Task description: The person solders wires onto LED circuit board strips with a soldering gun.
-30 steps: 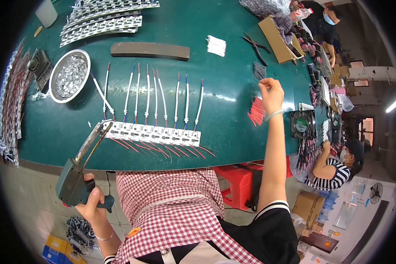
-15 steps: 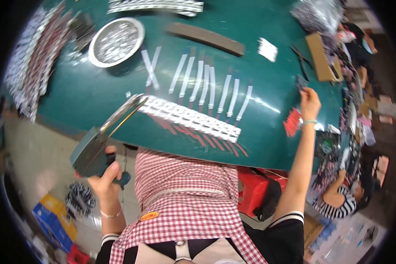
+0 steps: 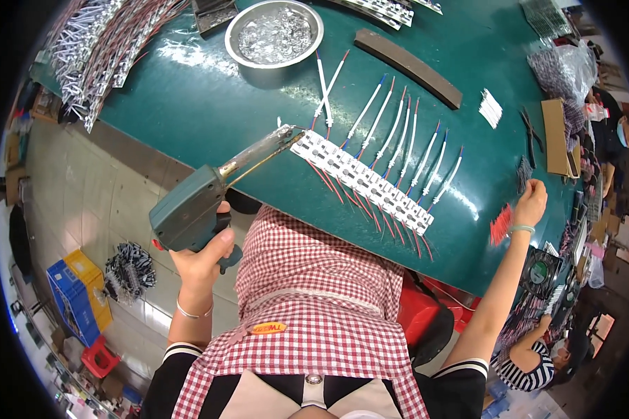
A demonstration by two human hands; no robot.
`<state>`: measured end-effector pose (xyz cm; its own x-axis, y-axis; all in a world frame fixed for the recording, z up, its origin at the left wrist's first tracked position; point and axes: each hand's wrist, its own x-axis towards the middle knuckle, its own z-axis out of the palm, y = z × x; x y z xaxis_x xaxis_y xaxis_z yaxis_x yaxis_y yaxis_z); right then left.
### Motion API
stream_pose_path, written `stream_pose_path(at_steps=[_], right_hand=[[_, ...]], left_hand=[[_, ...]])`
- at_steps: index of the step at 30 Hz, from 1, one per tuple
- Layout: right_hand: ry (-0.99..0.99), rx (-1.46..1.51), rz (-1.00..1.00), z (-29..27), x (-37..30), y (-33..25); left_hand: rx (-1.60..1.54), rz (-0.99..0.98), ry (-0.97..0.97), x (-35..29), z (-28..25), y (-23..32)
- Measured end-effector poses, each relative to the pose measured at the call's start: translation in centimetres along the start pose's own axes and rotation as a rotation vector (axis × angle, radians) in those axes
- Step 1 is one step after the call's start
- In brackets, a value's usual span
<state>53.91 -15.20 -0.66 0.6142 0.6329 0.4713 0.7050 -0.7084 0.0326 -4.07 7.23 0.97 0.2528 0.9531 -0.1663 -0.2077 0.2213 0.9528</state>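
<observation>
My left hand [image 3: 203,262] is wrapped round the handle of a dark green soldering gun [image 3: 185,209]. The gun's metal tip and thin feed tube reach the left end of a row of joined white terminal-like blocks [image 3: 363,181] at the table's front edge. White-sleeved wires [image 3: 391,129] stick out from the far side of the row, and thin red wires [image 3: 360,202] from its near side. At the right, my right hand [image 3: 532,202] has its fingers pinched together beside a small pile of dark grey pieces [image 3: 523,173]. Anything between those fingertips is hidden.
On the green table [image 3: 210,115] are a metal bowl [image 3: 317,35] of shiny scraps, a brown bar [image 3: 409,68], white sticks [image 3: 490,109], red pieces [image 3: 500,223], pliers [image 3: 531,131] and a cardboard box [image 3: 556,140]. Wired strips [image 3: 112,49] lie far left. A co-worker [image 3: 531,363] sits at right.
The whole view has shifted, so the table's things appear further right. My left hand still holds the soldering gun at the row's left end. My right hand stays by the dark grey pieces.
</observation>
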Motion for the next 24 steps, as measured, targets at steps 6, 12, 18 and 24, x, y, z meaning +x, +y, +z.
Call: stream_pose_path(at_steps=[6,12,18,24], right_hand=[[0.062,0.456,0.138,-6.6,-1.4,-11.3],[-0.160,1.029,-0.234,-11.7,-8.3,-30.5],[-0.072,1.042,-0.223,-8.1,-11.0,-36.4],[-0.040,0.883,-0.259,-7.7,-11.5,-37.0]], left_hand=[[0.026,0.003,-0.039,0.0,-0.1,-0.3],[0.158,-0.045,-0.056,-1.0,-0.7,-0.6],[0.352,0.135,-0.118,-1.4,-0.7,-0.2],[0.498,0.144,-0.151,-1.0,-0.9,0.1]])
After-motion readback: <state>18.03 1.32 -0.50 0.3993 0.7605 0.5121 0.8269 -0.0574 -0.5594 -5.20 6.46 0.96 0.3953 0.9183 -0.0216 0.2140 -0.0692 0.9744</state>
